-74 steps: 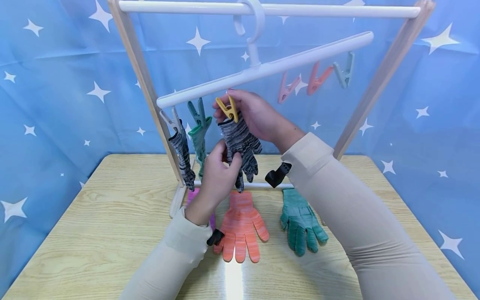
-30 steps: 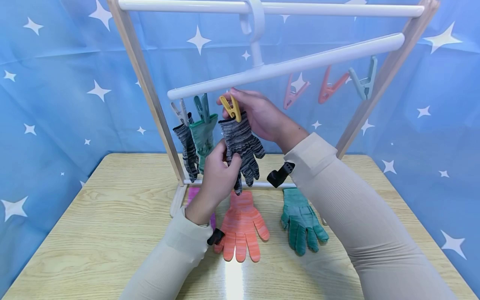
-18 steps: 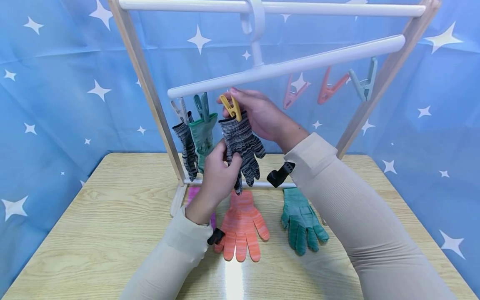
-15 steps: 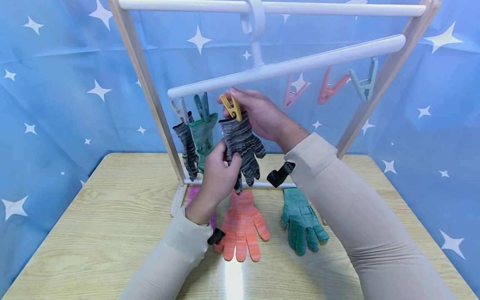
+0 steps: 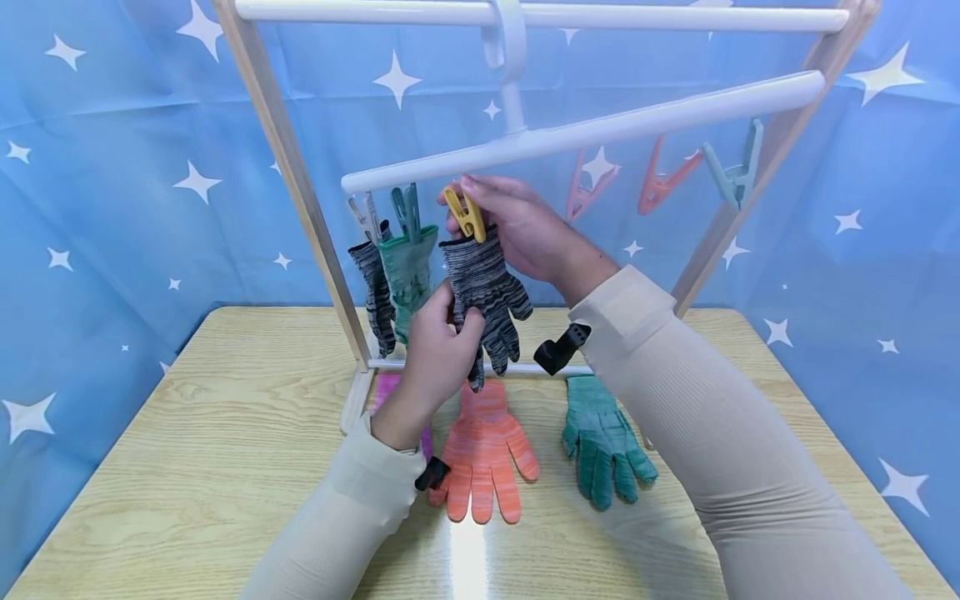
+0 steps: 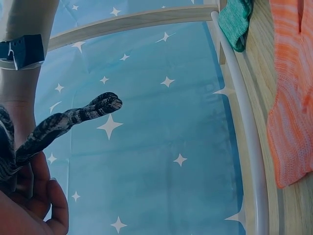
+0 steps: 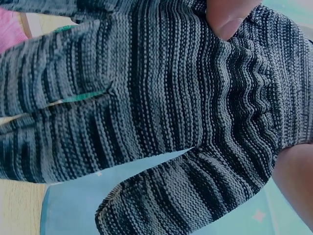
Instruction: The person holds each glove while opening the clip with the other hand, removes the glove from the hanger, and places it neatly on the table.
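Observation:
In the head view my left hand (image 5: 444, 337) pinches the palm of a black-and-grey knit glove (image 5: 483, 283) between thumb and fingers. The glove hangs fingers down, and a yellow clothespin (image 5: 465, 218) sits on its dark cuff edge. My right hand (image 5: 528, 225) holds that clothespin, thumb at its top and other fingers partly hidden behind it. Close up in the right wrist view, the striped knit glove (image 7: 161, 88) fills the frame with a left thumb (image 7: 230, 19) pressed on it. In the left wrist view a glove finger (image 6: 73, 117) dangles past my curled fingers.
A tilted white hanger (image 5: 585, 137) hangs from the rack's top bar (image 5: 645, 17). On its left hang a green glove (image 5: 408, 275) and another grey glove (image 5: 375, 292); pink, red and blue clothespins (image 5: 735, 171) hang right. Orange (image 5: 480, 450), green (image 5: 603, 442) and purple gloves lie on the table (image 5: 225, 467).
Since the earliest frame the hanger has swung, its left end shifting right and up and its right end outward. The hung gloves turned with it. Both hands keep nearly the same hold.

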`<state>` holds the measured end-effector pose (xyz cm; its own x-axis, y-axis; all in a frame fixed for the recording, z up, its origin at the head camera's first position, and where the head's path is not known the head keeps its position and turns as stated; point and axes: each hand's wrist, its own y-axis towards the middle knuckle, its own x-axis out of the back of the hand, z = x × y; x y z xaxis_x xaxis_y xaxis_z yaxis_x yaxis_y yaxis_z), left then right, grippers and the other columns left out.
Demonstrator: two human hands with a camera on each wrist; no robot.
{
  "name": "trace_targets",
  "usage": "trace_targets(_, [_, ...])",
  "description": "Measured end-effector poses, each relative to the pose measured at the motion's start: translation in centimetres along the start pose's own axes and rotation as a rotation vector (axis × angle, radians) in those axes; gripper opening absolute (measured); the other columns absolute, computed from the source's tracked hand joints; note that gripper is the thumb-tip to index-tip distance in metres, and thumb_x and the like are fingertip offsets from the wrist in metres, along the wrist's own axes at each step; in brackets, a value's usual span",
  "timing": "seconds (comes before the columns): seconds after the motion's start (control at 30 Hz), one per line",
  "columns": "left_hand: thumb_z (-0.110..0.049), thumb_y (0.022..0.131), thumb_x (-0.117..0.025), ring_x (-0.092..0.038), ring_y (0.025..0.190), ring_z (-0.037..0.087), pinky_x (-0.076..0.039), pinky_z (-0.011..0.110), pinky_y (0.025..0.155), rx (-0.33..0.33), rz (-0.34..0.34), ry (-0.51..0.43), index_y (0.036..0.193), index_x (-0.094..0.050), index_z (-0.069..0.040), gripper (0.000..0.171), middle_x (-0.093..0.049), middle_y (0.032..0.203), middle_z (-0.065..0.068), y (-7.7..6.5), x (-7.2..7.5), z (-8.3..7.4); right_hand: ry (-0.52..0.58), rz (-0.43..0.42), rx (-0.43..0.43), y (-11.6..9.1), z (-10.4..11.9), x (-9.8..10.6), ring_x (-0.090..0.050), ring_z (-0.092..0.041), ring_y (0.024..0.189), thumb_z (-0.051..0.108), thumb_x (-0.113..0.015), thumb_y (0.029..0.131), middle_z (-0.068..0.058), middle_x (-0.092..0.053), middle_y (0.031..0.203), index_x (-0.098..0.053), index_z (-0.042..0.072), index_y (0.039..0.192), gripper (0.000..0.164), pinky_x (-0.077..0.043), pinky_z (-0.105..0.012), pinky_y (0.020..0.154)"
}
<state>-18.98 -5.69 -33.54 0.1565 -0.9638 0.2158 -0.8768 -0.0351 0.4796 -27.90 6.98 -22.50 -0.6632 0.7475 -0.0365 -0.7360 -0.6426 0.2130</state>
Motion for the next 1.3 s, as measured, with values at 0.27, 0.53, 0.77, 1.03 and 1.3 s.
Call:
trace_targets(0.27, [-0.012,0.094,-0.049,-0.064,0.080,0.018,-0.050,0.032,0.066,0.004,0.003,-0.006,0.115,-0.062,-0.007,0.025,-0.070,0.098,0.011,-0.07,-0.11,-0.08,0.016,0.015,0.024,0.02,0.01,0.10,-0.060,-0.014,0.087,0.019,-0.037,0.108,-0.006,-0.059,0.105,-0.050,-0.010,0.133,0.040,-0.051,-0.031,0.084])
trace_targets(0.53, [-0.011,0.093,-0.049,-0.062,0.078,0.019,-0.049,0.033,0.066,-0.006,0.009,0.002,0.113,-0.062,-0.006,0.024,-0.069,0.097,0.011,-0.05,0.02,-0.25,0.008,0.009,0.023,0.05,0.15,0.08,-0.061,-0.015,0.086,0.020,-0.038,0.108,-0.005,-0.061,0.101,-0.050,-0.010,0.134,0.041,-0.050,-0.032,0.084])
trace_targets(0.77, [-0.011,0.094,-0.048,-0.059,0.075,0.017,-0.048,0.033,0.064,0.002,0.018,-0.001,0.113,-0.062,-0.008,0.024,-0.068,0.095,0.009,-0.08,0.13,-0.20,0.005,-0.007,0.013,0.13,0.10,0.03,-0.062,-0.014,0.086,0.020,-0.039,0.108,-0.005,-0.063,0.099,-0.050,-0.010,0.135,0.042,-0.051,-0.031,0.083])
trace_targets(1.03, [-0.011,0.093,-0.048,-0.059,0.072,0.017,-0.048,0.033,0.062,0.002,0.021,-0.001,0.112,-0.062,-0.007,0.024,-0.069,0.093,0.010,-0.12,0.05,0.00,-0.006,-0.003,0.017,0.15,0.08,-0.11,-0.061,-0.014,0.085,0.021,-0.037,0.109,-0.007,-0.062,0.097,-0.052,-0.011,0.132,0.042,-0.052,-0.029,0.082])
trace_targets(1.3, [-0.011,0.092,-0.049,-0.059,0.073,0.016,-0.049,0.034,0.063,-0.007,0.033,0.001,0.109,-0.062,-0.009,0.021,-0.068,0.089,0.007,0.00,-0.17,0.08,-0.001,-0.014,0.002,0.14,-0.01,-0.04,-0.059,-0.016,0.084,0.025,-0.036,0.109,-0.006,-0.061,0.098,-0.055,-0.007,0.127,0.042,-0.051,-0.029,0.082])
